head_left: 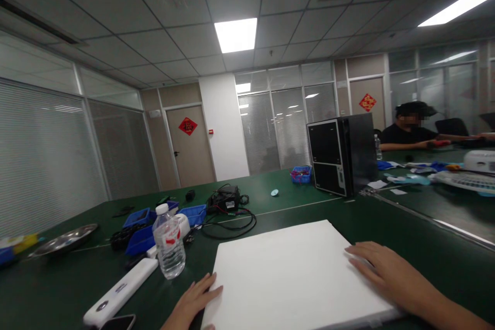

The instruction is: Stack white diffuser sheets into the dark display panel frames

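A large white rectangular box or case (286, 273) lies flat on the green table right in front of me. Its near edge shows a grey, partly see-through rim at the bottom of the view. My left hand (195, 296) rests at the left edge, fingers apart and fingertips on the white top. On the opposite side, my right hand (382, 270) lies along the right edge with its fingers stretched out, touching the top. The undersides of both hands are hidden.
Left of the box stand a water bottle (169, 247), a long white device (121, 289) and a phone (119, 323). Blue bins (139, 240), a black adapter with cables (226, 200) and a metal tray (67, 240) lie beyond. A computer tower (340, 154) and a seated person (410, 129) are at right.
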A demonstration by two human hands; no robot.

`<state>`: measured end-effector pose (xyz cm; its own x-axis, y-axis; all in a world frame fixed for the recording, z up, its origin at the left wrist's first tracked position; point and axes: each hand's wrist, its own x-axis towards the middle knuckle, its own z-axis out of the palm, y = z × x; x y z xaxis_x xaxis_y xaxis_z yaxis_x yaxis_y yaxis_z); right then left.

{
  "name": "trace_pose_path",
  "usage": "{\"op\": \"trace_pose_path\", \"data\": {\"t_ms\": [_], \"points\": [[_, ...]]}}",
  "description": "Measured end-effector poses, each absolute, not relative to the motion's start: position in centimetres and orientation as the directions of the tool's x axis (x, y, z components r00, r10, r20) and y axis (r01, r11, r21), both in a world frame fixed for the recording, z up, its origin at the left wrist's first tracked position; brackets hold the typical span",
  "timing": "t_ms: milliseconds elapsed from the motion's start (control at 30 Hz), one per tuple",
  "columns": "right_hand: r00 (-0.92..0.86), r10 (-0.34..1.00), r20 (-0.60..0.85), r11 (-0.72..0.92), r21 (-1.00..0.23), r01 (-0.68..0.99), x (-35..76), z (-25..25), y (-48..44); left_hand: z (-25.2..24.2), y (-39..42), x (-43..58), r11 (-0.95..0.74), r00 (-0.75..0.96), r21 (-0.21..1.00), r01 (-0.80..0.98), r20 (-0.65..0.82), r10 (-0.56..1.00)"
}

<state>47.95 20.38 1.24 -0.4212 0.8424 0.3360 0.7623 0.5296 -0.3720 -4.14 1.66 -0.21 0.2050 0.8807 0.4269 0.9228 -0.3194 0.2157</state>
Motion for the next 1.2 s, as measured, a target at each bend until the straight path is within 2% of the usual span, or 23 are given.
{"op": "trace_pose_path", "data": {"t_ms": [167, 267, 367, 467, 600, 667, 767, 1000, 1100, 1200], "points": [[-0.197, 0.928, 0.317, 0.299, -0.316, 0.901, 48.9, 0.1, 21.7, -0.5, 2.5, -4.9, -0.226, 0.094, 0.250, 0.942, 0.449, 0.889], [-0.231, 0.923, 0.309, 0.345, -0.398, 0.850, 48.9, 0.1, 21.7, -0.6, 2.5, -5.1, -0.245, 0.089, 0.298, 0.923, 0.453, 0.887], [-0.255, 0.930, 0.266, 0.367, -0.608, 0.704, 48.7, 0.3, 22.0, -0.4, 1.9, -5.0, -0.248, 0.079, 0.352, 0.903, 0.430, 0.899], [-0.191, 0.965, 0.181, 0.253, -0.834, 0.490, 49.3, 0.2, 22.9, -0.4, 1.7, -5.2, -0.228, 0.066, 0.385, 0.894, 0.390, 0.918], [-0.222, 0.970, 0.104, 0.145, -0.973, 0.181, 50.1, 0.2, 23.4, -0.9, 2.4, -5.8, -0.199, 0.045, 0.393, 0.898, 0.367, 0.929], [-0.264, 0.958, 0.114, 0.142, -0.986, 0.087, 49.9, 0.7, 22.9, -1.0, 2.7, -6.0, -0.194, 0.036, 0.389, 0.901, 0.380, 0.924], [-0.265, 0.946, 0.186, 0.203, -0.978, 0.038, 49.2, 1.7, 21.7, -0.8, 3.0, -5.8, -0.188, 0.016, 0.398, 0.898, 0.398, 0.917], [-0.218, 0.903, 0.371, 0.417, -0.879, 0.230, 48.8, 1.5, 21.1, 0.7, 2.4, -5.0, -0.153, -0.033, 0.466, 0.871, 0.366, 0.930], [-0.166, 0.896, 0.412, 0.444, -0.843, 0.304, 48.7, 1.1, 21.2, 1.2, 2.3, -4.5, -0.126, -0.058, 0.504, 0.855, 0.333, 0.941], [-0.134, 0.904, 0.406, 0.427, -0.838, 0.339, 48.7, 0.7, 21.6, 0.8, 2.4, -4.4, -0.168, -0.050, 0.538, 0.826, 0.366, 0.929]]}}
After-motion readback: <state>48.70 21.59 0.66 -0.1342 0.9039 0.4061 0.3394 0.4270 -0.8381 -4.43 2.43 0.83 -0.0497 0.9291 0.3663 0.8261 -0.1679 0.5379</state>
